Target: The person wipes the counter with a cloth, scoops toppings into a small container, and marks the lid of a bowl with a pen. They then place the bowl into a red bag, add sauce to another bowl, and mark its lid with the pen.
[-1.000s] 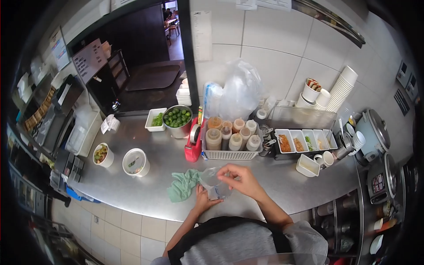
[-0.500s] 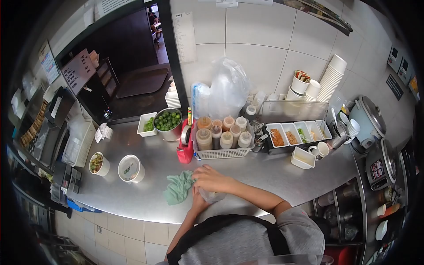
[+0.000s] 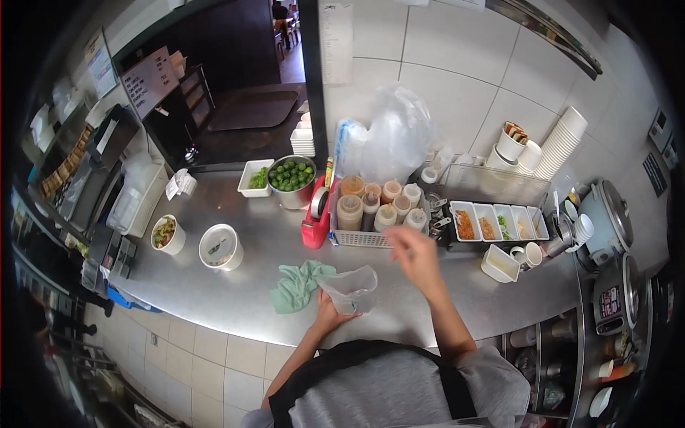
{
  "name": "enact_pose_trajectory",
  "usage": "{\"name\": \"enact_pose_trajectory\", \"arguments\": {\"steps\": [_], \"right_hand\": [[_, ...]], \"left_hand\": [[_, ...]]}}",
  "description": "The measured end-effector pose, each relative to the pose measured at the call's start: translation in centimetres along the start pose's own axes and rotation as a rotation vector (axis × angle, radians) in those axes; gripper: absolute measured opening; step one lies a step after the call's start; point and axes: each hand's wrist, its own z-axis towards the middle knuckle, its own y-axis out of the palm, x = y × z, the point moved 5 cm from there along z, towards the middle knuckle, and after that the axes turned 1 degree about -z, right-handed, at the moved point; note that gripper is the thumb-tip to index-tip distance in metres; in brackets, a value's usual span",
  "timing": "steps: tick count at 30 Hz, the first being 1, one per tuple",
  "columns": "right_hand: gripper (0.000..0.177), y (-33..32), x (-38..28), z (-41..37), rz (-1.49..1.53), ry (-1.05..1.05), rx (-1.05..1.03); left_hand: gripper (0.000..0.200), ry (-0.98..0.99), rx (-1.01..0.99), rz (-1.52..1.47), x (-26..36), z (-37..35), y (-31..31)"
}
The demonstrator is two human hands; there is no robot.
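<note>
My left hand [image 3: 329,314] grips a clear plastic bag [image 3: 351,289] low over the front of the steel counter. The bag's mouth is spread wide and faces up. A crumpled green cloth [image 3: 296,285] lies just left of that hand. To the right, my right hand [image 3: 416,258] hovers above the counter, slightly blurred, its fingers loosely bent and apart with nothing seen in them. It is nearest to a grey basket [image 3: 360,239] of squeeze bottles [image 3: 349,212] and overlaps its front right corner in view.
A red tape dispenser [image 3: 315,221] stands left of the basket, near a metal pot of green limes [image 3: 293,175]. Two white tubs, one a lidded tub [image 3: 220,247], sit at left. At right are a topping rack [image 3: 492,222], a white container [image 3: 501,263] and stacked cups [image 3: 562,144].
My right hand has left the bag and moved right and up toward the bottle basket. The bag is now open in my left hand. The whole view has shifted slightly.
</note>
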Motion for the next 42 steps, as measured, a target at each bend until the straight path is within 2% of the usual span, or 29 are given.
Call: {"name": "enact_pose_trajectory", "arguments": {"steps": [2,3,4,6,7,10,13,16,18,20,21,23,25,26,27,30,31,33,34,36,40,42], "right_hand": [[0.03,-2.4,-3.4,-0.8,-0.093,-0.155,0.156],[0.031,-0.9,-2.7,-1.4,0.033,-0.142,-0.082],[0.031,1.3,-1.3,-2.5,-0.077,-0.197,-0.271],[0.032,5.6,2.7,-4.8,-0.309,-0.304,-0.647],[0.034,5.5,2.2,-4.4,-0.208,-0.301,-0.623],[0.032,-0.7,1.4,-3.4,0.557,-0.047,-0.007],[0.047,-3.7,3.0,-2.9,0.286,0.008,0.141],[0.074,1.7,11.1,-4.7,-0.3,-0.048,-0.379],[0.094,6.7,13.0,-5.4,-0.27,-0.008,-0.497],[0.092,11.9,13.6,-4.7,0.193,-0.073,-0.422],[0.085,12.7,11.9,-4.4,0.532,0.156,-0.41],[0.07,12.7,9.8,-3.0,0.776,0.242,-0.323],[0.054,12.0,8.9,-1.8,0.597,-0.031,-0.217],[0.046,11.8,8.3,-1.4,0.56,-0.077,-0.235],[0.038,11.5,7.4,-0.9,0.522,-0.123,-0.257],[0.024,12.8,7.3,0.0,0.573,-0.144,-0.316],[0.021,13.5,7.4,0.3,0.619,-0.132,-0.33],[0.02,13.8,6.7,0.5,0.669,0.044,-0.357],[0.019,13.8,6.7,0.5,0.688,0.133,-0.37],[0.022,14.3,7.8,1.0,0.726,0.091,-0.318],[0.028,13.2,6.3,1.3,0.912,0.071,-0.363],[0.031,13.5,7.2,1.4,0.782,0.025,-0.382]], "left_hand": [[0.066,0.001,-0.002,0.01,0.0,-0.2,-0.1],[0.066,0.005,0.019,0.007,-0.2,-0.1,0.0],[0.066,0.009,0.034,0.004,-0.5,-0.3,0.2],[0.067,-0.072,-0.075,-0.025,-1.9,-0.5,1.2],[0.067,-0.11,-0.125,-0.04,-1.9,-0.3,1.2],[0.072,-0.022,-0.088,0.076,-0.4,-0.4,0.0],[0.077,0.001,-0.079,0.138,-0.1,-0.5,-0.6],[0.075,-0.01,-0.006,-0.444,0.6,1.0,-2.2],[0.069,0.034,0.025,-0.453,3.9,3.0,-4.4],[0.078,0.22,-0.018,-0.111,6.9,5.1,-5.4],[0.084,0.186,0.016,-0.17,7.8,5.0,-5.9],[0.096,0.15,0.098,-0.264,8.8,5.5,-7.1],[0.107,0.022,0.07,-0.5,5.5,4.0,-6.6],[0.113,-0.04,0.057,-0.618,3.5,3.2,-6.1],[0.115,-0.135,-0.094,-0.571,2.0,2.5,-4.6],[0.096,-0.218,-0.274,-0.529,2.5,2.2,-1.8],[0.089,-0.275,-0.269,-0.584,2.7,2.6,-1.4],[0.074,-0.387,-0.262,-0.698,3.3,3.5,-0.6],[0.067,-0.323,-0.16,-0.738,3.0,3.8,-0.1],[0.054,-0.192,0.051,-0.811,1.8,4.1,1.1],[0.05,-0.314,0.047,-0.766,1.1,4.6,1.2],[0.046,-0.393,-0.03,-0.658,0.6,4.5,1.5]]}}
